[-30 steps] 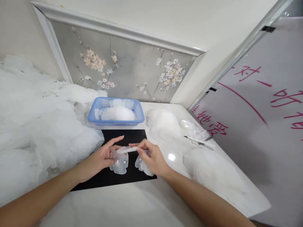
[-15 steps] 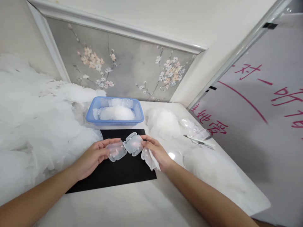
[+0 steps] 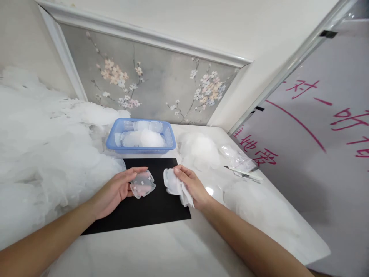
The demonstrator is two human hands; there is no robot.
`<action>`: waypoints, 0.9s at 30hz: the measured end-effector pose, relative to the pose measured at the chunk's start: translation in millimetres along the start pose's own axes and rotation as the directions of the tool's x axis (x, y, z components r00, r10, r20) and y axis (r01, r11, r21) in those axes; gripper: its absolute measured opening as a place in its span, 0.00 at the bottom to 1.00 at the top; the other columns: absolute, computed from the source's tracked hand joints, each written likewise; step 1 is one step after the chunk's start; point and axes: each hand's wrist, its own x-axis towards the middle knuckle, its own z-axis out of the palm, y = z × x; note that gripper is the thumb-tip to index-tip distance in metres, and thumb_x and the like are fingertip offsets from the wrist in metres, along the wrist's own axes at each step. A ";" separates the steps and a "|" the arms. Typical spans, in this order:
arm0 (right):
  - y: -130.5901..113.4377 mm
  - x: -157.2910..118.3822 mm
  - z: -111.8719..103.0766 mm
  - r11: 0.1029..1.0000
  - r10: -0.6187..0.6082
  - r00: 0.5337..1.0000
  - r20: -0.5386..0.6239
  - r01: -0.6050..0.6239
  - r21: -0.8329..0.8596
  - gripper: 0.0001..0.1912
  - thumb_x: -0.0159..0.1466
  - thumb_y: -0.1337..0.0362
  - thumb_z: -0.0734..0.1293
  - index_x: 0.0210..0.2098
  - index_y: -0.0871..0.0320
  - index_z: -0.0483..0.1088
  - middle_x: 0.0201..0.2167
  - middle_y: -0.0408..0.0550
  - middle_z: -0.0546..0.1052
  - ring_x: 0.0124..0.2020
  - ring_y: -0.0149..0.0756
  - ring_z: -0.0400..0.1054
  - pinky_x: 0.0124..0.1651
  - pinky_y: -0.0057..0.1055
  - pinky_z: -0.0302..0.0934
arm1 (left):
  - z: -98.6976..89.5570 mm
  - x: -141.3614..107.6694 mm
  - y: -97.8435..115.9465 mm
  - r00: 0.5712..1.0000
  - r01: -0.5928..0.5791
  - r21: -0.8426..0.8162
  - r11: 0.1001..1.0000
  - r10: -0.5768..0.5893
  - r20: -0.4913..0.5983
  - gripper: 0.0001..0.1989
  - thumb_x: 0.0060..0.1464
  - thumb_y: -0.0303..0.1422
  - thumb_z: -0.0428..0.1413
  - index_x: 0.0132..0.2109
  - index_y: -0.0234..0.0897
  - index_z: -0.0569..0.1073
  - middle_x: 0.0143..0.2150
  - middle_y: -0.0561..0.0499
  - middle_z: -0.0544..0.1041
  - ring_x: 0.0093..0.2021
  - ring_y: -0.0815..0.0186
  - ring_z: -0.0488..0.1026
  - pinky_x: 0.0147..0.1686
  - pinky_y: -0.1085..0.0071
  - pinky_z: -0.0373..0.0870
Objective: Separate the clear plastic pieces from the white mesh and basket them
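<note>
While we pinch one translucent piece (image 3: 142, 184) in our left hand (image 3: 115, 191), its face tipped up, perhaps for checking, our right hand (image 3: 191, 186) grips a fanned stack of pieces (image 3: 173, 182) beside it, probably keeping them ready. Beneath both hands lies a black mat (image 3: 144, 215); beyond them sits a blue basket (image 3: 141, 149).

The flat piece that reached from the right hand's fingers (image 3: 176, 171) toward the left now sits bunched with the overlapping translucent pieces (image 3: 173, 182) beside those fingers. A gap has opened between them and the clear piece (image 3: 142, 184) at the left hand's fingers (image 3: 141, 180).
</note>
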 end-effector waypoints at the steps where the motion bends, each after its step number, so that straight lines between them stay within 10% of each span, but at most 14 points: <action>1: 0.5 0.3 -1.3 0.999 -0.035 0.999 -0.003 0.034 -0.039 0.26 0.51 0.43 0.76 0.25 0.56 0.64 0.18 0.36 0.64 0.18 0.26 0.57 0.23 0.25 0.54 | 0.0 -0.3 -0.2 1.000 -0.001 -0.008 1.000 0.001 0.008 0.22 0.59 0.47 0.57 0.57 0.45 0.75 0.54 0.47 0.80 0.51 0.53 0.76 0.47 0.61 0.72; 4: 1.9 -1.3 -4.0 0.928 -0.200 0.977 0.081 0.215 -0.304 0.26 0.55 0.46 0.74 0.22 0.55 0.58 0.18 0.37 0.62 0.19 0.28 0.56 0.23 0.27 0.53 | 0.2 -1.3 -1.0 0.999 -0.001 -0.025 1.000 0.001 0.035 0.22 0.61 0.48 0.55 0.59 0.46 0.74 0.57 0.47 0.78 0.53 0.53 0.75 0.48 0.61 0.72; 8: 6.8 -8.3 -2.9 0.509 -0.508 0.800 0.319 0.578 -0.638 0.15 0.61 0.60 0.69 0.24 0.55 0.60 0.31 0.46 0.73 0.30 0.34 0.68 0.30 0.30 0.62 | 1.2 -2.7 -0.9 0.997 0.001 -0.043 0.999 0.002 0.072 0.23 0.64 0.48 0.51 0.61 0.45 0.71 0.55 0.46 0.79 0.50 0.55 0.76 0.44 0.64 0.73; 11: 11.6 -11.7 -1.2 0.207 -0.551 0.702 0.451 0.639 -0.741 0.04 0.67 0.66 0.63 0.38 0.53 0.70 0.47 0.51 0.77 0.34 0.34 0.74 0.30 0.29 0.66 | 2.0 -5.1 -0.6 0.992 0.022 -0.065 0.998 -0.014 0.123 0.24 0.64 0.49 0.50 0.62 0.46 0.70 0.58 0.45 0.77 0.49 0.54 0.77 0.42 0.63 0.73; 15: 14.3 -11.6 -0.4 -0.023 -0.508 0.569 0.647 0.742 -0.670 0.17 0.69 0.69 0.61 0.55 0.50 0.71 0.60 0.54 0.73 0.46 0.37 0.76 0.39 0.31 0.72 | 5.1 -8.7 -2.4 0.983 0.025 -0.087 0.996 -0.009 0.183 0.26 0.63 0.51 0.51 0.64 0.47 0.68 0.55 0.45 0.77 0.47 0.55 0.78 0.42 0.63 0.73; 18: 14.3 -11.6 1.2 0.179 -0.475 0.602 0.642 0.780 -0.599 0.14 0.69 0.67 0.62 0.49 0.50 0.75 0.59 0.52 0.74 0.50 0.40 0.75 0.45 0.35 0.72 | 8.8 -10.4 -0.6 0.980 0.020 -0.063 0.998 -0.007 0.198 0.27 0.63 0.51 0.50 0.64 0.46 0.68 0.56 0.44 0.77 0.49 0.55 0.77 0.45 0.62 0.73; 22: 11.4 -11.4 4.4 0.765 -0.265 0.894 0.361 0.423 -0.486 0.11 0.67 0.56 0.66 0.39 0.56 0.76 0.38 0.50 0.81 0.33 0.37 0.75 0.33 0.33 0.68 | -4.2 -13.2 11.2 0.991 -0.040 0.359 0.932 -0.010 0.136 0.26 0.63 0.48 0.52 0.65 0.51 0.67 0.63 0.45 0.73 0.52 0.51 0.76 0.50 0.55 0.71; 27: 2.4 -8.0 4.8 0.990 0.075 0.970 0.233 -0.044 -0.136 0.20 0.54 0.48 0.76 0.34 0.59 0.75 0.25 0.42 0.75 0.22 0.27 0.64 0.25 0.25 0.58 | -63.8 -17.7 19.1 0.917 -0.264 0.940 0.216 0.357 0.175 0.21 0.55 0.40 0.60 0.57 0.54 0.77 0.68 0.47 0.68 0.69 0.38 0.56 0.66 0.42 0.48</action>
